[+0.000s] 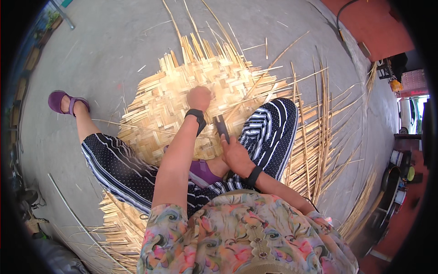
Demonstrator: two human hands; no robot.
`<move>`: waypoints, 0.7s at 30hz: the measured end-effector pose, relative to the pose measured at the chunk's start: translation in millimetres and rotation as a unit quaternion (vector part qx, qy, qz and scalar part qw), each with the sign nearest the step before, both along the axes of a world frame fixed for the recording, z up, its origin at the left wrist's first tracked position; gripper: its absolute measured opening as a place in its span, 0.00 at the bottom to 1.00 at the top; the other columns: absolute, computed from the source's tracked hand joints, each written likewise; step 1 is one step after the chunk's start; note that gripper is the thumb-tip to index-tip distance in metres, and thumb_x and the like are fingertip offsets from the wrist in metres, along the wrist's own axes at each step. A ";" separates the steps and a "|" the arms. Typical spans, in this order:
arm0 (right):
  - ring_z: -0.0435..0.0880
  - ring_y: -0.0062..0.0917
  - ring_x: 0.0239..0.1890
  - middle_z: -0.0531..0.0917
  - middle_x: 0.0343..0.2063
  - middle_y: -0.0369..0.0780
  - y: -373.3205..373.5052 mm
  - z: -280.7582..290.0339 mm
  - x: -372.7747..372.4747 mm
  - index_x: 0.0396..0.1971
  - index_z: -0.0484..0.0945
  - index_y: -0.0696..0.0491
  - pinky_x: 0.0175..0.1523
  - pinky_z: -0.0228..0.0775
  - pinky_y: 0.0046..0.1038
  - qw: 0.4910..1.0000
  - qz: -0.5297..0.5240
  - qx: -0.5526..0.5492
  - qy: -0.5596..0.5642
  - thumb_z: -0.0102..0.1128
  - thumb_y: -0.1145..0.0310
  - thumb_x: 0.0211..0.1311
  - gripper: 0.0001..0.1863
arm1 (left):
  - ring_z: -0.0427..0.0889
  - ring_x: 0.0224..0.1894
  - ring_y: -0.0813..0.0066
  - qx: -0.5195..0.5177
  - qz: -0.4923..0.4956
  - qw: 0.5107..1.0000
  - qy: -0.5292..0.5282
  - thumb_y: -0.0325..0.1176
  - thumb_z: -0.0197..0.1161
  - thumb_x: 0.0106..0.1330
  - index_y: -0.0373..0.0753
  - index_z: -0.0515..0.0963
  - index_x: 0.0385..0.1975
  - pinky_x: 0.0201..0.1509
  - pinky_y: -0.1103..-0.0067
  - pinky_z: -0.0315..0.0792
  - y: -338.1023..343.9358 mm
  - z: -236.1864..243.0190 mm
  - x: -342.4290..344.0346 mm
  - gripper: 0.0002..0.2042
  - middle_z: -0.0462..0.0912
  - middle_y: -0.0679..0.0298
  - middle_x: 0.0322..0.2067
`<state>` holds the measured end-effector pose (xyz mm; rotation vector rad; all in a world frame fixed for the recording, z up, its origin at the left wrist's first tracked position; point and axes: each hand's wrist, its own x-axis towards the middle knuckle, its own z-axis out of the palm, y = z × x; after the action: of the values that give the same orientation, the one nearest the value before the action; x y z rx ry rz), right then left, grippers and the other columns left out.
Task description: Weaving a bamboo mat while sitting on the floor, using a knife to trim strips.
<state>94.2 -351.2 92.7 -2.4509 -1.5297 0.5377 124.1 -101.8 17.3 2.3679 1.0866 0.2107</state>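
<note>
A partly woven bamboo mat (159, 102) lies on the ground between my legs, its loose strip ends sticking out around the edge. Over its middle, my left hand (199, 98) is closed in a fist. Whatever its fingers may grip is hidden under the hand. My right hand (237, 157), lower and to the right near my bent knee, grips a dark, flat, blade-like tool (221, 127). That tool points up and away over the mat; its exact kind is unclear.
Many loose bamboo strips (315, 150) are spread to the right of my knee. Another woven piece (121, 223) lies at the lower left beside a long thin rod (77, 208). My left leg stretches out to a purple shoe (64, 102). Pots and pans (390, 182) stand at the far right.
</note>
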 end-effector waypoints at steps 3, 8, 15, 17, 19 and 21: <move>0.82 0.42 0.37 0.75 0.37 0.52 -0.2 -1.3 -0.8 0.59 0.70 0.65 0.36 0.80 0.35 0.999 0.035 0.000 -0.027 0.51 0.74 0.61 0.25 | 0.83 0.36 0.57 -0.094 -0.009 0.995 0.031 0.38 0.74 0.52 0.39 0.85 0.27 0.43 0.68 0.74 11.5 -12.2 -6.0 0.10 0.84 0.55 0.28; 0.83 0.40 0.34 0.76 0.36 0.52 -6.8 0.4 4.0 0.58 0.71 0.65 0.33 0.80 0.32 0.997 0.048 -0.009 -0.060 0.52 0.74 0.61 0.24 | 0.83 0.35 0.59 -0.028 -0.036 0.999 0.027 0.37 0.73 0.52 0.37 0.83 0.26 0.41 0.66 0.74 -1.2 -15.0 -0.7 0.10 0.83 0.55 0.28; 0.84 0.41 0.30 0.78 0.35 0.51 -57.2 102.3 -3.9 0.58 0.73 0.62 0.34 0.79 0.37 0.986 0.070 -0.139 0.053 0.58 0.70 0.55 0.28 | 0.80 0.34 0.55 -0.018 0.060 0.984 -0.166 0.30 0.69 0.56 0.40 0.79 0.38 0.40 0.68 0.74 -25.4 -4.8 -45.8 0.11 0.80 0.57 0.30; 0.84 0.41 0.30 0.78 0.34 0.50 -77.6 112.7 7.3 0.58 0.74 0.60 0.34 0.79 0.38 0.983 0.068 -0.144 0.086 0.59 0.70 0.53 0.29 | 0.79 0.34 0.56 -0.034 -0.029 0.992 -0.116 0.28 0.69 0.54 0.40 0.79 0.35 0.40 0.67 0.73 -52.4 14.3 -59.1 0.09 0.79 0.58 0.30; 0.82 0.41 0.30 0.76 0.33 0.47 -89.0 115.9 20.4 0.63 0.70 0.50 0.34 0.78 0.40 0.981 0.099 -0.149 0.080 0.62 0.67 0.51 0.34 | 0.78 0.35 0.57 -0.042 -0.112 0.991 -0.063 0.26 0.68 0.53 0.40 0.79 0.32 0.40 0.67 0.73 -68.5 19.1 -65.4 0.08 0.78 0.59 0.30; 0.82 0.41 0.30 0.75 0.33 0.46 -95.7 117.2 24.4 0.64 0.70 0.49 0.35 0.78 0.40 0.979 0.109 -0.151 0.086 0.62 0.66 0.52 0.34 | 0.77 0.38 0.57 0.053 -0.265 0.955 -0.122 0.28 0.63 0.53 0.41 0.79 0.26 0.39 0.66 0.72 -73.1 16.2 -68.9 0.02 0.76 0.59 0.30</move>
<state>118.5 -446.9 209.9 -2.3752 -1.7632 1.0650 55.2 -175.0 33.5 2.5467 0.3110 0.3582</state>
